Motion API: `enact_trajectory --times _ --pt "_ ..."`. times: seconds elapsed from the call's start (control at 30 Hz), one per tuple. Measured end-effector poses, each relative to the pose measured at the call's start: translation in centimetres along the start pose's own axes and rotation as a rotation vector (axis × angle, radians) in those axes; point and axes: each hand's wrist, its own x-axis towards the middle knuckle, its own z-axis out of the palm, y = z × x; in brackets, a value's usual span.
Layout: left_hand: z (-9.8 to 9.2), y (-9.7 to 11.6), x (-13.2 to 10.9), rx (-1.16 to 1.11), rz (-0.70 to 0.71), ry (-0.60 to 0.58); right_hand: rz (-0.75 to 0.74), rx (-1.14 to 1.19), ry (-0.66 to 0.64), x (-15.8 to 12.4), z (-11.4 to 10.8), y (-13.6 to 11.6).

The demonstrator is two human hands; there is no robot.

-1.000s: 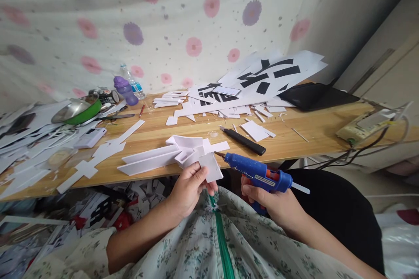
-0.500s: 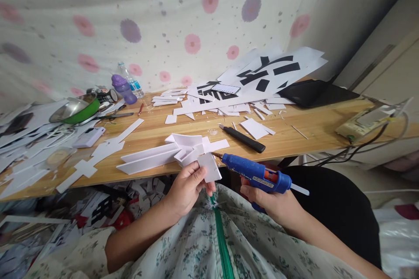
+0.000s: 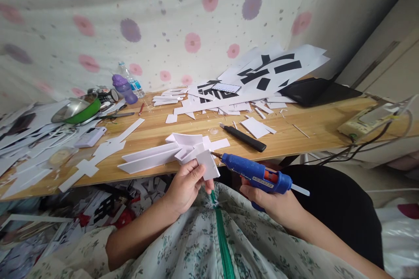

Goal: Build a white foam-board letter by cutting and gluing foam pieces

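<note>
Between the thumb and fingers of my left hand (image 3: 187, 185) is a small white foam board piece (image 3: 208, 165), held up in front of the table edge. My right hand (image 3: 266, 196) is wrapped round a blue glue gun (image 3: 257, 172), with a glue stick (image 3: 299, 189) poking out of its back. The gun's nozzle points left and is at the upper right edge of the piece; whether it touches, I cannot tell. Just behind the piece, a white assembly of upright foam board strips (image 3: 153, 154) lies on the table.
On the wooden table (image 3: 193, 124) lie a black utility knife (image 3: 244, 137), white offcuts (image 3: 257, 127) and printed sheets (image 3: 262, 74). Farther left are a flat white cut-out (image 3: 98, 154), a phone (image 3: 90, 136), a green bowl (image 3: 81, 111) and bottles (image 3: 124, 89). A power strip (image 3: 365, 124) sits at right.
The white piece has shifted slightly left and up in my left hand and turned a little. The glue gun is nearly where it was, its nozzle still near the piece's edge.
</note>
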Motion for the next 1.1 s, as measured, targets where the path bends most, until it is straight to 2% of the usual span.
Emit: enact_trajectory --times 0.23,0.47,0.83,1.1 --pt "-0.17 -0.16 -0.04 0.008 -0.015 -0.029 0.027 0.037 -0.025 -0.08 -0.07 -0.06" --pt "-0.12 0.17 -0.08 0.015 -0.009 -0.010 0.039 0.002 -0.012 -0.17 0.02 -0.18" --pt "-0.40 0.63 0.10 0.004 0.030 0.016 0.014 0.070 -0.042 -0.32 0.03 -0.23" --pt "-0.61 0.82 0.16 0.005 0.046 0.039 0.016 -0.028 -0.037 -0.41 -0.12 -0.26"
